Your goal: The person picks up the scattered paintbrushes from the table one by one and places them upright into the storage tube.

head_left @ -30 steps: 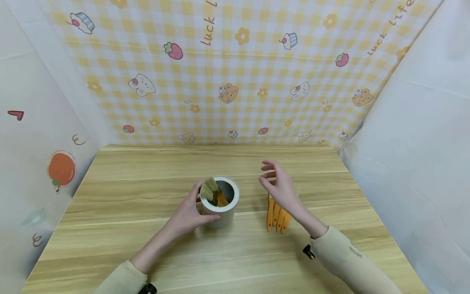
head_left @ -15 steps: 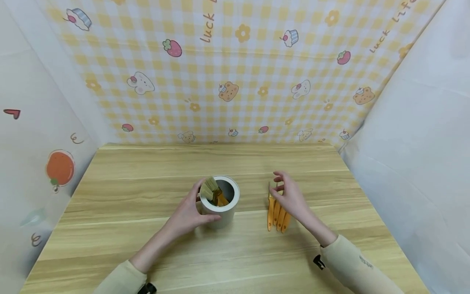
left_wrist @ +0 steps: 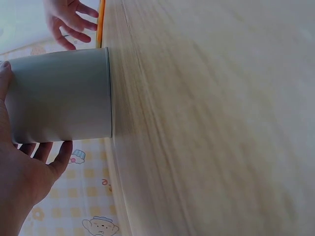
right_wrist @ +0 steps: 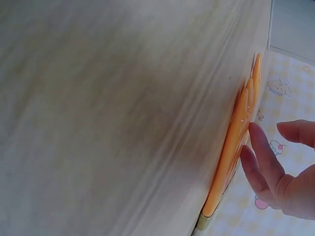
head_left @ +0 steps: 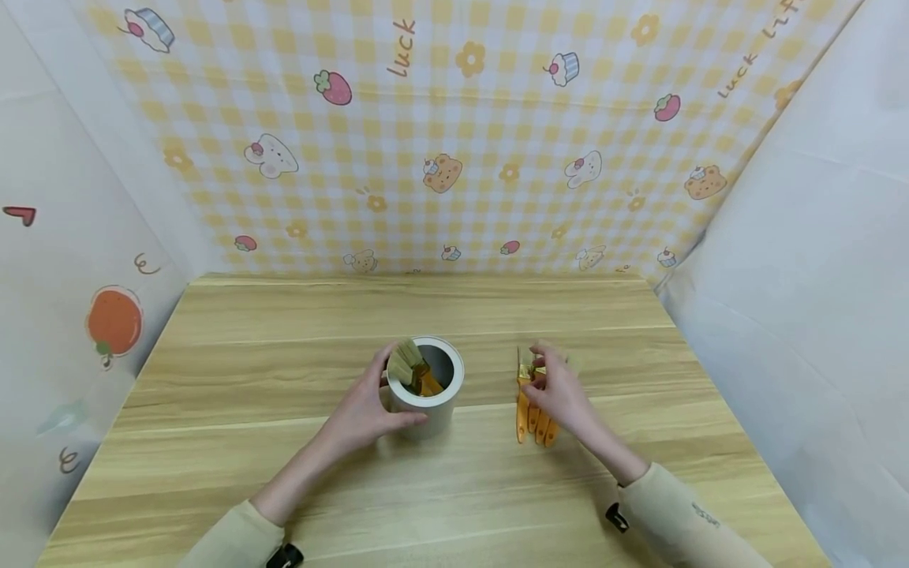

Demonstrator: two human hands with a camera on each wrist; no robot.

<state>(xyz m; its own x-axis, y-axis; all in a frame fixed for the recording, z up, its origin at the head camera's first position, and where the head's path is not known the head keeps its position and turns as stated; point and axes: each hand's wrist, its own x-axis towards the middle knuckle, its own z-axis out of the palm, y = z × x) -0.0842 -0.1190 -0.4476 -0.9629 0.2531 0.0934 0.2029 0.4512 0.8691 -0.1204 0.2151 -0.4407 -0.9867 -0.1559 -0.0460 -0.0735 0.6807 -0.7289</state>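
Left hand (head_left: 364,409) clamped round a grey canister (left_wrist: 61,98); at its three o'clock, right hand (head_left: 562,393), fingers (right_wrist: 267,156) apart, over orange-handled paintbrushes (head_left: 522,410)

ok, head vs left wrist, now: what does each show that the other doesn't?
Only head: the open rim and inside of the container, the brushes in the container leaning bristles-up, and the bristle ends of the loose brushes.

Only left wrist: the thin edge round the container's base, and three fingers of the left hand in a row at its wall.

Both: container, both hands (right hand), tabletop, checked cloth, some loose orange handle.
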